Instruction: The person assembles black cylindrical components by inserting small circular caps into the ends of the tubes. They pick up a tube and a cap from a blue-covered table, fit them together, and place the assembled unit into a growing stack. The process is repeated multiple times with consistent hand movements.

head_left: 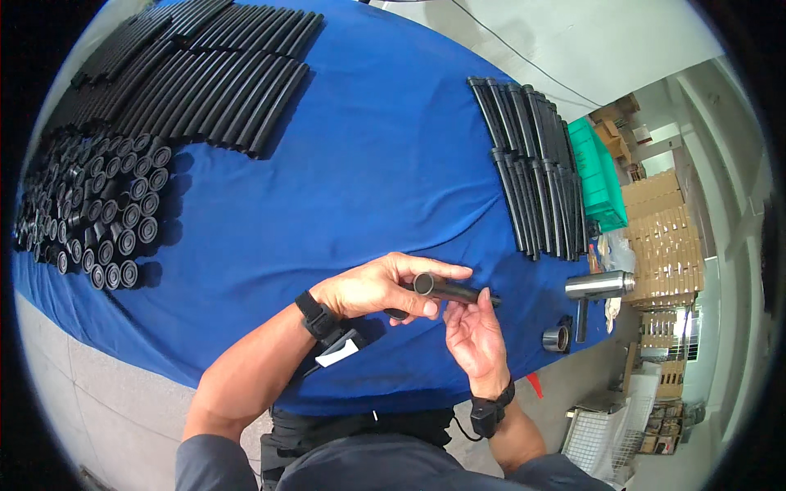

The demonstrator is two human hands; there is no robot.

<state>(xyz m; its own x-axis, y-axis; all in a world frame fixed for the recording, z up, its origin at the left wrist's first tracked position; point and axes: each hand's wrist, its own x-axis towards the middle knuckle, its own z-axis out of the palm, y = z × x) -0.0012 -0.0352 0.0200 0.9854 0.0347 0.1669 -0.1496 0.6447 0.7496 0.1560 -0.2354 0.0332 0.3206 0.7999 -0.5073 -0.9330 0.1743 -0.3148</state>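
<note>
A short black tube is held between my two hands above the near edge of the blue-covered table, its round open end toward the left. My left hand grips it near that end, thumb below and index finger stretched along the far side. A small dark rounded piece shows under the left palm; its kind is partly hidden. My right hand has its fingertips closed on the tube's right end, palm turned up.
Long black tubes lie in rows at the far left, above many round black end pieces. More black tubes with collars lie right, beside a green crate. A metal cylinder and a tape roll sit near the right edge.
</note>
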